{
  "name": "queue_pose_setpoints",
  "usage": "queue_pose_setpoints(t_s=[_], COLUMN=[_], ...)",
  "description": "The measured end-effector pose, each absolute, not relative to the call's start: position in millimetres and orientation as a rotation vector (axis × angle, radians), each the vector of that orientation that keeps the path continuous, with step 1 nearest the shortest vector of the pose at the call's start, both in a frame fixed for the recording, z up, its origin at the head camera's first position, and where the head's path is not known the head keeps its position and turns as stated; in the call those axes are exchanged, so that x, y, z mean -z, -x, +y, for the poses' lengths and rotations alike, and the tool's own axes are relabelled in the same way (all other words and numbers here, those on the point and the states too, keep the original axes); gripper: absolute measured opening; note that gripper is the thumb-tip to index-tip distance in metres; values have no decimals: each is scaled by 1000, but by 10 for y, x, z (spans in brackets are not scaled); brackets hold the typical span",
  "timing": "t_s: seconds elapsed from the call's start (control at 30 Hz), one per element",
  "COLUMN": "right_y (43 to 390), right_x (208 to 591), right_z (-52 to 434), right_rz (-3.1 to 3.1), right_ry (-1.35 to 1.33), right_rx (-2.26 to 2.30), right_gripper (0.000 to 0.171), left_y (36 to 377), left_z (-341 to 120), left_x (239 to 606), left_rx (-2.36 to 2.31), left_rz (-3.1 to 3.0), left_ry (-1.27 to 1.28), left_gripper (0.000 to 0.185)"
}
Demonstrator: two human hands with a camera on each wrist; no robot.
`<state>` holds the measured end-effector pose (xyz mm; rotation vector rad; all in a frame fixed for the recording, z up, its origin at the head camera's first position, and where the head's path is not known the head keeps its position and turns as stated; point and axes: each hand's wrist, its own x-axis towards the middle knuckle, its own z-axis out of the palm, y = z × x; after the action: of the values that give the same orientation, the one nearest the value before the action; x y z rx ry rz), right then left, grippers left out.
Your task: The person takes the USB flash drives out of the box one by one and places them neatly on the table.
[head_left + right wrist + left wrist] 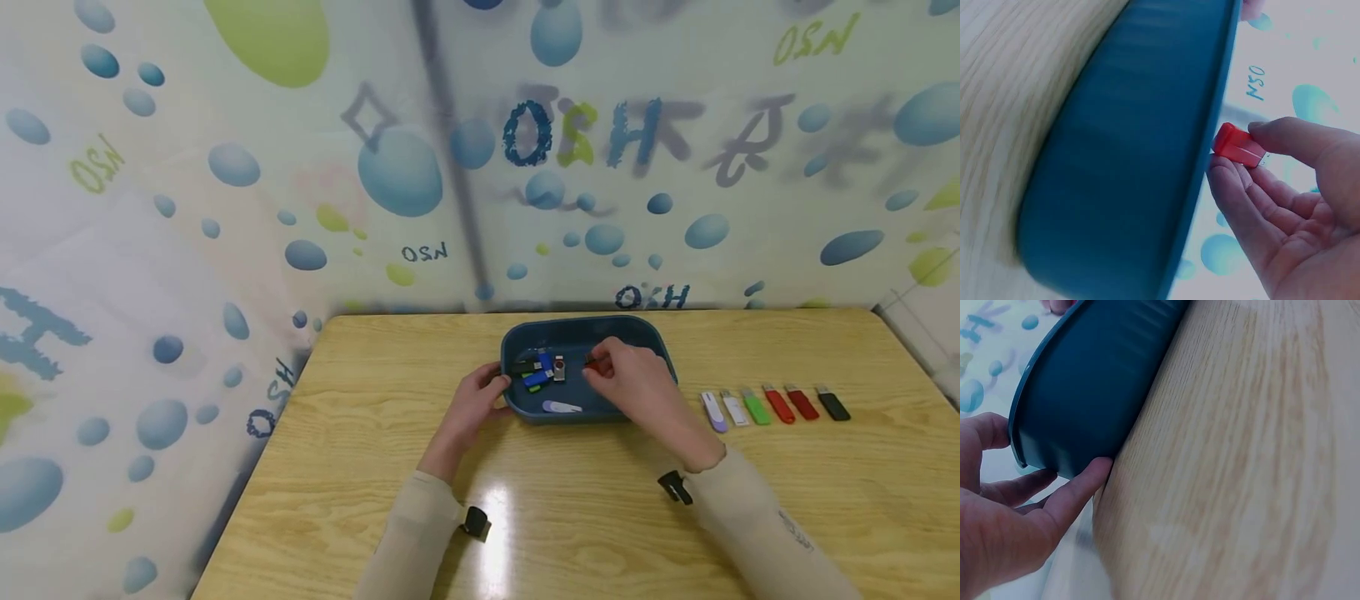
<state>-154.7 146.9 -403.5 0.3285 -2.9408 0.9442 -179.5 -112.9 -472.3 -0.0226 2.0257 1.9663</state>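
Note:
A dark blue plastic bin [588, 415] holds several USB sticks near its left end, among them blue ones [538, 379], a silver-and-red one [559, 368] and a lilac-and-white one [562, 407]. At that end my left hand [474, 402] holds the bin, fingers on its rim and outer wall. My right hand [633, 379] is over the bin's right half. Between its thumb and fingertips it pinches a red USB stick [1238, 147], shown clearly in the right wrist view; in the head view the fingers partly cover it.
To the right of the bin a row of USB sticks lies on the wooden table [337, 433]: lilac-and-white [714, 412], white [735, 408], green [757, 407], red [780, 405], dark red [803, 403] and black [834, 404]. A patterned curtain [465, 208] stands behind the table.

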Motion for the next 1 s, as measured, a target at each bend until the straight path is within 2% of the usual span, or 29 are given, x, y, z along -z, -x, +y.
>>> queue_pose_setpoints(t_s=[0.33,0.73,1.0], right_y=[1356,1187,1097], right_x=[3909,3956,4026], right_z=[1824,2304,2544], right_rz=[-2949,-2954,-2968], right_ry=[-230,-133,-102], right_rx=[-906,-808,-778], right_gripper=[32,41,41], left_y=[1789,1779,1776], left_z=[-1138,-1139,-1126], left_x=[4711,4698,4688], left_rx=[-1969,-1961,-1961], left_rz=[2016,2011,2018], left_ry=[23,21,20], left_gripper=[52,52,52])
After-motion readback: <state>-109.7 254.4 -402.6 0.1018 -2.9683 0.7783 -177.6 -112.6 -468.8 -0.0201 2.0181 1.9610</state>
